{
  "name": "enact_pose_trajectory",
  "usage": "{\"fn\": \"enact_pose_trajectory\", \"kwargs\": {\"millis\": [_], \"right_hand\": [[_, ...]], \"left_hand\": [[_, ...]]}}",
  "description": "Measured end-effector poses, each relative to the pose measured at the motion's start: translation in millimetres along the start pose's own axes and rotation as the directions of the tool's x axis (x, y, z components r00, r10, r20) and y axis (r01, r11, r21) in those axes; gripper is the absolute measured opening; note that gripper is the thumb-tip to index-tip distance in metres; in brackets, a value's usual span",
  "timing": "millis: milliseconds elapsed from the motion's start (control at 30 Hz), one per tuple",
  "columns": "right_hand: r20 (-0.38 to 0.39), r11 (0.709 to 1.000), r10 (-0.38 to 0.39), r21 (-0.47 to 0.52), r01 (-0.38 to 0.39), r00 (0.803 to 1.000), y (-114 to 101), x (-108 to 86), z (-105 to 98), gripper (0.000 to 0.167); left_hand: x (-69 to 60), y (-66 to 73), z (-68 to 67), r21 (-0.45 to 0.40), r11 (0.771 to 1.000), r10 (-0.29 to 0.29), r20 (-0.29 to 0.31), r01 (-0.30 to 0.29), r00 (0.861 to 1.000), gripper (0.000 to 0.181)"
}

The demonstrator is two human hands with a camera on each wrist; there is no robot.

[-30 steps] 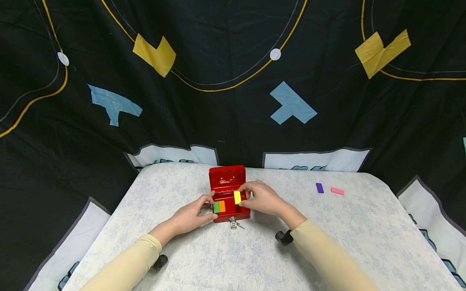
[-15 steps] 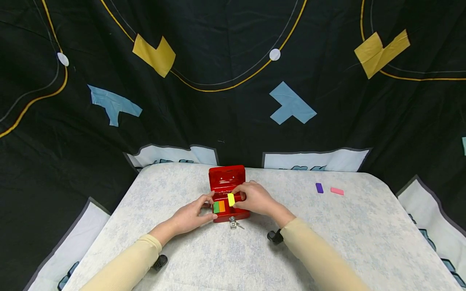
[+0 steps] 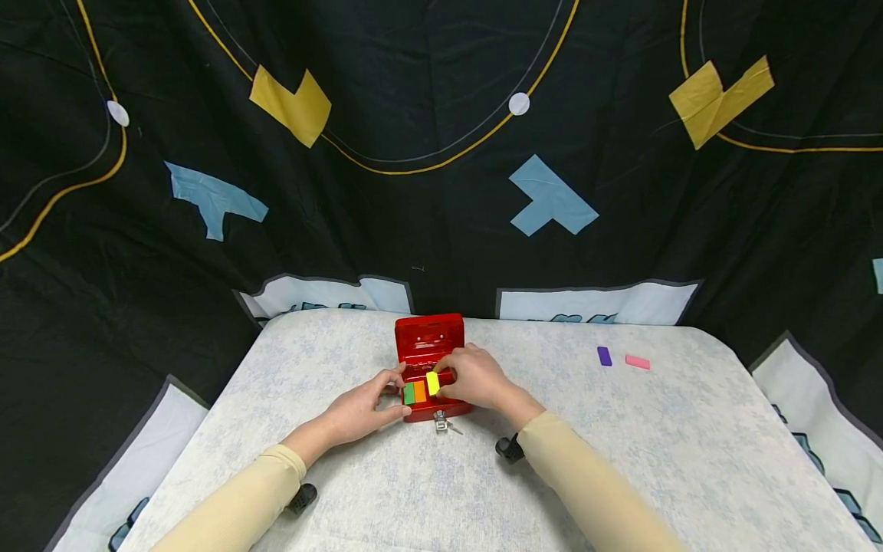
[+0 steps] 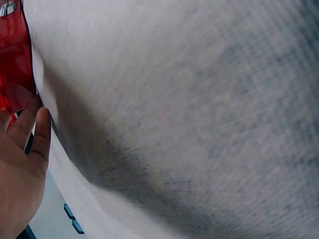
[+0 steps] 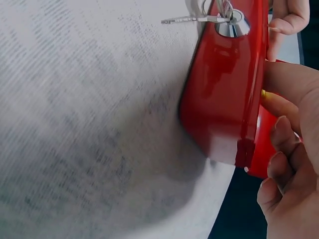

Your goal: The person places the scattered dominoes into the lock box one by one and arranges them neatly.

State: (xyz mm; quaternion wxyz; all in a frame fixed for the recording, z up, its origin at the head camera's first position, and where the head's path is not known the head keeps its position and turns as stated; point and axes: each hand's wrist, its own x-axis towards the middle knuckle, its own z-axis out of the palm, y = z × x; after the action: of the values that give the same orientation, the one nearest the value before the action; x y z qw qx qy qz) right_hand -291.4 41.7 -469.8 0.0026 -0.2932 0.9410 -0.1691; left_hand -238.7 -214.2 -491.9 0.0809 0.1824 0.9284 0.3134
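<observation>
An open red cash box (image 3: pixel 455 411) stands on the table with its lid (image 3: pixel 430 334) raised at the back. Inside it, at the left, a green block (image 3: pixel 409 394) and an orange block (image 3: pixel 419 392) lie side by side. My right hand (image 3: pixel 479 377) reaches over the box and pinches a yellow block (image 3: pixel 433 383) between thumb and fingers, just right of the orange one. In the right wrist view only a sliver of that yellow block (image 5: pixel 263 93) shows. My left hand (image 3: pixel 359 406) holds the box's left side, thumb at the front corner and fingers farther back.
Keys (image 3: pixel 453 428) hang from the lock on the box's front. A purple block (image 3: pixel 604 356) and a pink block (image 3: pixel 638 361) lie on the pale patterned tablecloth (image 3: pixel 552 360) at the right. Behind the table hangs a black cloth (image 3: pixel 441 245) with shapes on it.
My right hand has moved left inside the box with the yellow block, bringing it beside the orange block and a little lower. The left hand has stayed in place.
</observation>
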Motion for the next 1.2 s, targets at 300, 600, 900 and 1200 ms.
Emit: {"fn": "enact_pose_trajectory", "kwargs": {"millis": [300, 600, 900, 1200], "right_hand": [[0.029, 0.997, 0.018, -0.079, -0.015, 0.999, -7.4, 5.0, 7.2, 0.036], [0.026, 0.995, 0.034, -0.093, -0.032, 0.999, -9.3, 5.7, 10.3, 0.035], [0.039, 0.993, 0.036, -0.117, -0.031, 0.999, -7.7, 6.9, 14.0, 0.035], [0.058, 0.993, 0.058, -0.111, -0.052, 0.997, -9.4, 7.8, 15.1, 0.038]], "left_hand": [[-2.0, 1.0, -1.1, -0.004, 1.000, -0.005, 0.004, 0.005, 1.000, 0.043], [-1.5, 0.8, -0.3, -0.005, 1.000, 0.004, 0.000, -0.004, 1.000, 0.042], [-2.0, 2.2, -0.8, -0.003, 1.000, 0.000, 0.000, 0.000, 1.000, 0.043], [-1.9, 1.4, -0.4, -0.004, 1.000, 0.006, -0.005, -0.006, 1.000, 0.040]]}}
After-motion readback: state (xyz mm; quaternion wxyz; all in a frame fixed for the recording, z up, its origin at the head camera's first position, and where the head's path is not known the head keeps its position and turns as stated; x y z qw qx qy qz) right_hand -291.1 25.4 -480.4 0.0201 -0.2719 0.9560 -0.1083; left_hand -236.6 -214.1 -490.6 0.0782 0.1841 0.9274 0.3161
